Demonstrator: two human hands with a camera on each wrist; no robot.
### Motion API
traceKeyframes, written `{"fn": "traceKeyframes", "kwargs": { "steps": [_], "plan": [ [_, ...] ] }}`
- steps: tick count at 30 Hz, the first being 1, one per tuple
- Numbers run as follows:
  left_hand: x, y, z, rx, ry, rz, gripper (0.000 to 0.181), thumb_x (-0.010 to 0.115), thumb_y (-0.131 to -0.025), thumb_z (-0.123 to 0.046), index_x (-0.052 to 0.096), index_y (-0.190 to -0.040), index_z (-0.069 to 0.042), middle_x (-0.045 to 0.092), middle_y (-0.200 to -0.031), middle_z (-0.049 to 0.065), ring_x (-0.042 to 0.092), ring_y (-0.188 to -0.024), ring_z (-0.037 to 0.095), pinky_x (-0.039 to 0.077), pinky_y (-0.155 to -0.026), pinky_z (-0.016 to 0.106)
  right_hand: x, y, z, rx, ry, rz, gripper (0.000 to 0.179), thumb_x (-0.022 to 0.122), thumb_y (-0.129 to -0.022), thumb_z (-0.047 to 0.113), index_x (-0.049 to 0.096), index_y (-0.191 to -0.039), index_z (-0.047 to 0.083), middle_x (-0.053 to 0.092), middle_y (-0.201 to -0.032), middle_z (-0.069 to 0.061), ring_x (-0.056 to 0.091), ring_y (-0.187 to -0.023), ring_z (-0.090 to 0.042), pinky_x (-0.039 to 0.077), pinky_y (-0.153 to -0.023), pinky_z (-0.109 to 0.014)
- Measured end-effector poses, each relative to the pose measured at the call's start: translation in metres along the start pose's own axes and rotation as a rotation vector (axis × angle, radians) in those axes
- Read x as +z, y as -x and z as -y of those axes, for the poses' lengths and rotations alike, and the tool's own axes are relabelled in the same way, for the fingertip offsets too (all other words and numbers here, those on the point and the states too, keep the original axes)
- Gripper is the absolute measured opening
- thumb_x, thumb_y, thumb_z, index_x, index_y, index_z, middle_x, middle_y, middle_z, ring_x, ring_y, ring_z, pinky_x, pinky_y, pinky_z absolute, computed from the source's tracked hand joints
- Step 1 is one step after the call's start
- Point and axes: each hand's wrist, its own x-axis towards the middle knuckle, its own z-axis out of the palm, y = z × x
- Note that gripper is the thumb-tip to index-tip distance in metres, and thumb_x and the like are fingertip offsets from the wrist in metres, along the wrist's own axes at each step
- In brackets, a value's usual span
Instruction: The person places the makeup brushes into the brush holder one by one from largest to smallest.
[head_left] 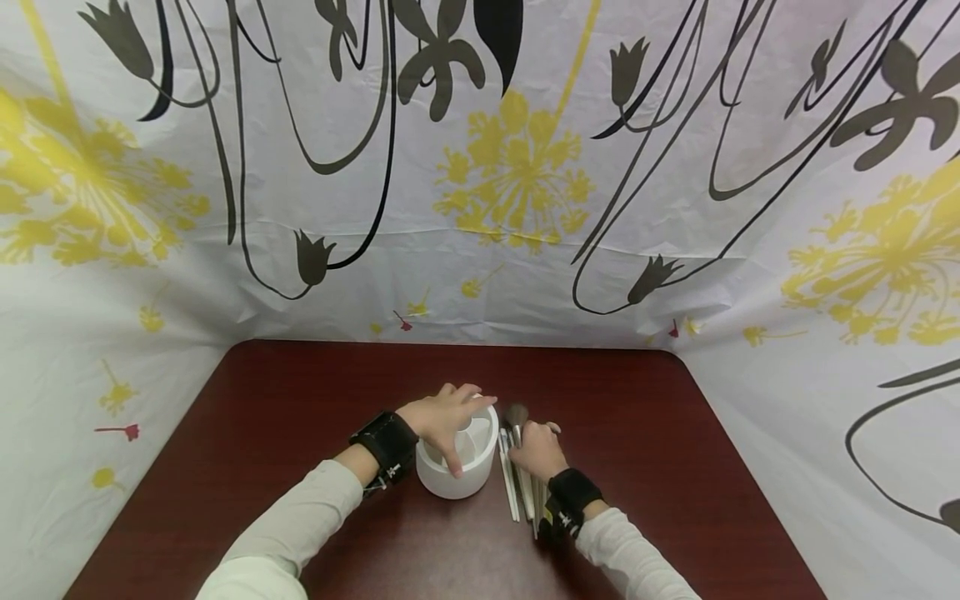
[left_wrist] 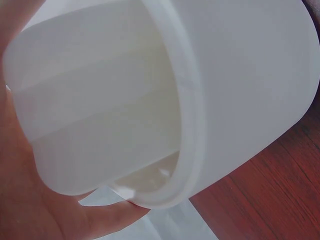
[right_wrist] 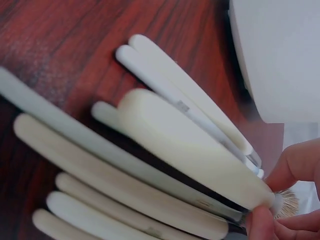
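A white round brush holder (head_left: 457, 483) with inner dividers (left_wrist: 95, 95) stands upright on the table. My left hand (head_left: 442, 419) spans its top and grips the rim between thumb and fingers. Just right of the holder, my right hand (head_left: 538, 450) is down among several makeup brushes. In the right wrist view, thumb and fingertips pinch a brush with a thick cream handle (right_wrist: 190, 147) near its bristle end, most of the bristles hidden by the fingers. Thinner brushes (right_wrist: 115, 175) with pale handles lie side by side beneath and beside it.
The dark red-brown wooden table (head_left: 330, 375) has rounded far corners. White cloth (head_left: 525, 292) with yellow and grey flower patterns hangs behind it and at both sides. Black bands (head_left: 386, 446) are strapped round both wrists, below white sleeves.
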Motion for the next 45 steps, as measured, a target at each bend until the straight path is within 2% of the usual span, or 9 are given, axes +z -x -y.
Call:
{"fn": "traceKeyframes", "kwargs": {
  "steps": [5,9,12,21,24,28,33,39,45],
  "plan": [
    [0.001,0.000,0.000,-0.004,0.002,-0.003,0.121,0.084,-0.047,-0.052,0.020,-0.145,-0.019,0.023,-0.143,0.008,0.033,-0.118,0.031,0.045,-0.079,0.039,-0.003,-0.002,-0.001,0.018,0.004,-0.035,0.031,0.065,-0.067,0.010,0.039,-0.050,0.013,0.038,-0.044,0.004,0.038,-0.041,-0.012,0.040,-0.069,-0.035],
    [0.001,-0.001,0.000,-0.010,0.007,-0.006,0.122,0.084,-0.046,-0.052,0.021,-0.144,-0.019,0.023,-0.143,0.008,0.033,-0.118,0.031,0.045,-0.078,0.039,-0.006,-0.002,-0.001,0.023,-0.028,-0.061,0.026,0.066,-0.067,0.011,0.044,-0.053,0.011,0.041,-0.049,0.003,0.037,-0.044,-0.011,0.033,-0.046,-0.024],
    [0.001,0.000,0.000,-0.014,0.009,-0.005,0.122,0.084,-0.046,-0.052,0.020,-0.144,-0.020,0.023,-0.143,0.007,0.033,-0.119,0.031,0.045,-0.079,0.040,-0.008,-0.002,-0.001,0.033,-0.062,-0.058,0.025,0.066,-0.068,0.010,0.044,-0.056,0.010,0.041,-0.050,0.002,0.037,-0.045,-0.011,0.032,-0.044,-0.024],
    [0.001,0.001,0.001,-0.014,0.015,-0.002,0.122,0.084,-0.046,-0.052,0.020,-0.145,-0.020,0.023,-0.143,0.007,0.033,-0.118,0.030,0.045,-0.078,0.039,-0.007,-0.003,-0.002,0.068,-0.074,-0.053,0.013,0.064,-0.069,0.006,0.053,-0.070,0.000,0.045,-0.060,-0.002,0.041,-0.052,-0.014,0.037,-0.049,-0.027],
    [0.001,0.001,0.001,-0.014,0.018,0.002,0.121,0.084,-0.047,-0.052,0.020,-0.145,-0.020,0.023,-0.143,0.007,0.033,-0.118,0.030,0.045,-0.079,0.039,-0.004,-0.002,-0.003,0.055,-0.048,-0.059,0.014,0.064,-0.069,0.006,0.051,-0.065,0.002,0.043,-0.058,-0.001,0.040,-0.053,-0.015,0.039,-0.052,-0.031],
    [0.000,0.001,0.001,-0.013,0.024,0.004,0.121,0.084,-0.047,-0.052,0.020,-0.145,-0.019,0.022,-0.143,0.007,0.032,-0.118,0.030,0.045,-0.078,0.039,0.000,0.000,-0.005,0.029,-0.003,-0.029,0.035,0.066,-0.071,0.009,0.037,-0.052,0.010,0.031,-0.048,0.004,0.032,-0.044,-0.012,0.044,-0.069,-0.040],
    [0.000,0.000,0.002,-0.010,0.023,-0.003,0.121,0.084,-0.047,-0.052,0.020,-0.145,-0.019,0.023,-0.143,0.007,0.033,-0.118,0.030,0.046,-0.077,0.039,0.005,0.001,-0.004,0.010,0.008,-0.007,0.041,0.064,-0.070,0.006,0.030,-0.049,0.015,0.024,-0.042,0.008,0.028,-0.037,-0.010,0.035,-0.090,-0.044],
    [0.001,-0.001,0.002,-0.016,0.023,-0.001,0.121,0.084,-0.047,-0.052,0.020,-0.145,-0.021,0.023,-0.143,0.006,0.032,-0.119,0.030,0.045,-0.078,0.039,0.009,0.000,0.000,0.000,0.006,0.024,0.038,0.059,-0.064,0.004,0.028,-0.045,0.017,0.021,-0.040,0.009,0.023,-0.036,-0.009,0.022,-0.084,-0.041],
    [0.002,-0.001,0.002,-0.015,0.027,0.000,0.121,0.084,-0.047,-0.052,0.020,-0.145,-0.020,0.023,-0.143,0.007,0.032,-0.119,0.031,0.045,-0.080,0.041,0.011,0.000,0.002,-0.003,0.054,0.016,0.035,0.058,-0.060,0.006,0.029,-0.046,0.017,0.023,-0.040,0.010,0.026,-0.036,-0.009,0.025,-0.088,-0.048]
  ]
}}
